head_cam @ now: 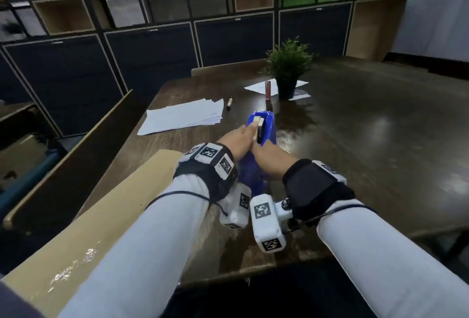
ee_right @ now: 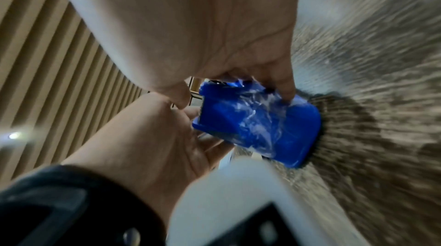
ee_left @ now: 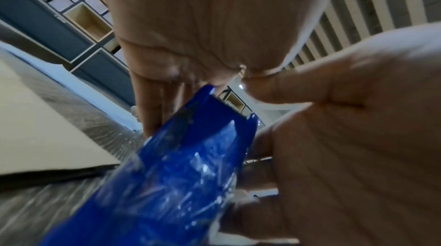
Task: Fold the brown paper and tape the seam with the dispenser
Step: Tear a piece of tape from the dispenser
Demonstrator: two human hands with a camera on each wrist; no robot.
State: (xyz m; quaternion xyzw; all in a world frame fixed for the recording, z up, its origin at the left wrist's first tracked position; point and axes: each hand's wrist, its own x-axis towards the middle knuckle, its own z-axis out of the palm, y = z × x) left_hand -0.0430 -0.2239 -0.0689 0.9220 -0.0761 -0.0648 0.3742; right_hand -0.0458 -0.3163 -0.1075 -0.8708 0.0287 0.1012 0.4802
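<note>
Hands met at frame centre on the blue dispenser (head_cam: 262, 127), left hand (head_cam: 237, 141) and right hand (head_cam: 270, 156) both gripping it, while the brown paper (head_cam: 106, 206) lay lower left, nearer the left, its long axis running diagonally.

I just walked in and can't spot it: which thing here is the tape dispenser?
Start at the dark wooden table and find the person's two hands meeting near its middle. The tape dispenser is the bright blue plastic object under both hands, right of the stack of white sheets; nothing else on the table is blue.
</note>
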